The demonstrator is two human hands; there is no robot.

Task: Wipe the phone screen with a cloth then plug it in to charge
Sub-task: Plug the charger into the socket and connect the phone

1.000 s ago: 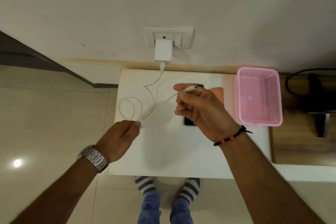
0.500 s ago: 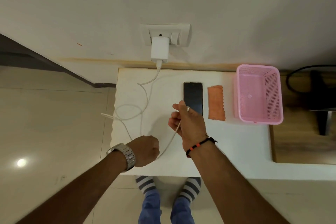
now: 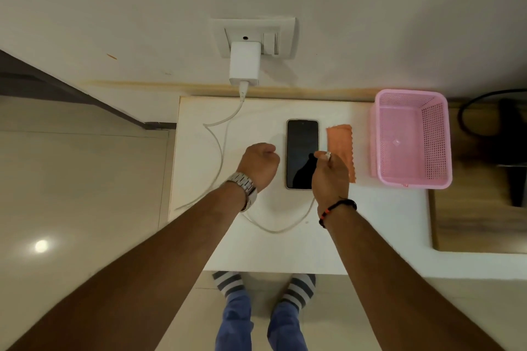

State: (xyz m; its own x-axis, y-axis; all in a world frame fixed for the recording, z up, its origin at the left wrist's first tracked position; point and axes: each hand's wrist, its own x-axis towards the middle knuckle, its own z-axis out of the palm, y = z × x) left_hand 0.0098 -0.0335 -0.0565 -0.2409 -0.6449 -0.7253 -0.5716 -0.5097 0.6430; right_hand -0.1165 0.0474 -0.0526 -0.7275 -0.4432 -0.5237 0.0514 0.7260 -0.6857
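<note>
A black phone (image 3: pixel 300 145) lies face up on the white table (image 3: pixel 370 222), its length running away from me. An orange cloth (image 3: pixel 340 142) lies just right of it. A white charger (image 3: pixel 244 67) sits in the wall socket, and its white cable (image 3: pixel 219 148) loops over the table's left side and back under my arms. My right hand (image 3: pixel 329 177) pinches the cable's plug end over the phone's lower right corner. My left hand (image 3: pixel 258 165) is a closed fist just left of the phone; whether it holds the cable is hidden.
An empty pink plastic basket (image 3: pixel 410 139) stands at the table's right end, against the wall. Beyond it lies a wooden surface (image 3: pixel 479 222) with dark objects and a black cord. The table's left edge drops to a tiled floor. My striped socks show below the front edge.
Both hands moved away from me toward the phone. The right hand carried the plug end from the phone's lower left to its right side, the left hand rose from the front edge, and the cable loops pulled straighter.
</note>
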